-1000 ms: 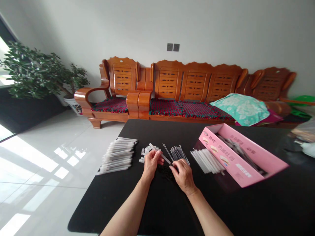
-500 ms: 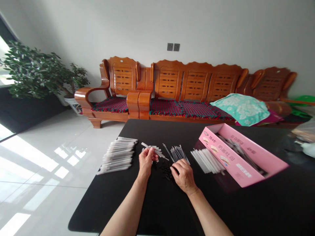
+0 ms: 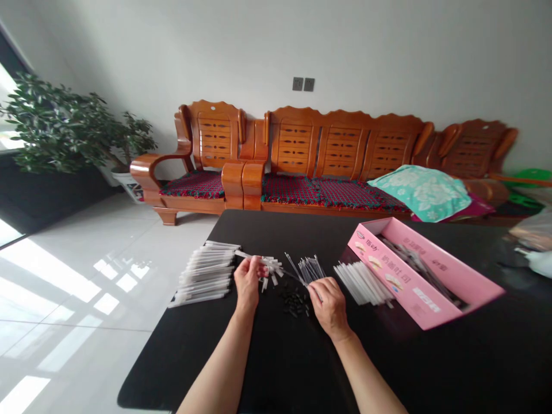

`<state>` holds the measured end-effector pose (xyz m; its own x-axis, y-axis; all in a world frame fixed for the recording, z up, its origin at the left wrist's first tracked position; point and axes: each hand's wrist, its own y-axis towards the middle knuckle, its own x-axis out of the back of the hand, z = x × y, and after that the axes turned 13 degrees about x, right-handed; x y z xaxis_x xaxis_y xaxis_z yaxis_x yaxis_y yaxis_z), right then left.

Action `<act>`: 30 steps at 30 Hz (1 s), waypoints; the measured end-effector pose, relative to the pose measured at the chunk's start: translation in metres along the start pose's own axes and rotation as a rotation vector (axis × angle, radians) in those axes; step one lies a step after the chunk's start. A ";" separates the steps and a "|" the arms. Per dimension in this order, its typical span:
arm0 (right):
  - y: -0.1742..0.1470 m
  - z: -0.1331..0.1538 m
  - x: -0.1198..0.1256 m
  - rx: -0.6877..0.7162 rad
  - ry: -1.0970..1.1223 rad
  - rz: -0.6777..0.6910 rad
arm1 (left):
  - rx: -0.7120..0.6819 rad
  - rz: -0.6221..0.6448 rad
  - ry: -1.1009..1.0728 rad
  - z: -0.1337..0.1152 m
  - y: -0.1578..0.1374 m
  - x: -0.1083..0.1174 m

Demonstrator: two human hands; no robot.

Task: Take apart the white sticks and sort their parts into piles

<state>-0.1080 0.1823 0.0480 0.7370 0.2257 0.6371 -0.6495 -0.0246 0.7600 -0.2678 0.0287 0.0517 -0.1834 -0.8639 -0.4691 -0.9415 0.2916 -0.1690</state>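
My left hand (image 3: 249,282) pinches a slim whitish tube (image 3: 244,254) that slants out to the upper left. My right hand (image 3: 328,305) is closed, thumb against fingers, on one end of a thin grey rod (image 3: 294,278). The rod reaches toward the left hand; whether it enters the tube I cannot tell. Beneath the left hand lie short white pieces (image 3: 272,265). Small black caps (image 3: 295,302) are scattered between the hands. Just beyond the right hand is a bundle of thin grey rods (image 3: 311,268).
Whitish tubes with black ends (image 3: 207,273) are stacked at the left of the black table (image 3: 276,356). Plain whitish tubes (image 3: 363,283) lie beside an open pink box (image 3: 420,282) holding dark thin pieces. A wooden sofa (image 3: 340,144) stands behind the table.
My right hand has moved slightly right, away from the black caps, and a thin rod now spans between the hands. My left hand has shifted a little left with its tube.
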 end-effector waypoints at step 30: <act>0.010 0.021 -0.001 -0.107 0.215 0.025 | 0.118 0.433 0.199 -0.001 -0.018 -0.015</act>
<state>-0.1113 0.1616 0.0578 0.6708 0.4285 0.6053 -0.6918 0.0676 0.7189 -0.2483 0.0361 0.0627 -0.6123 -0.7115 -0.3448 -0.7306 0.6759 -0.0973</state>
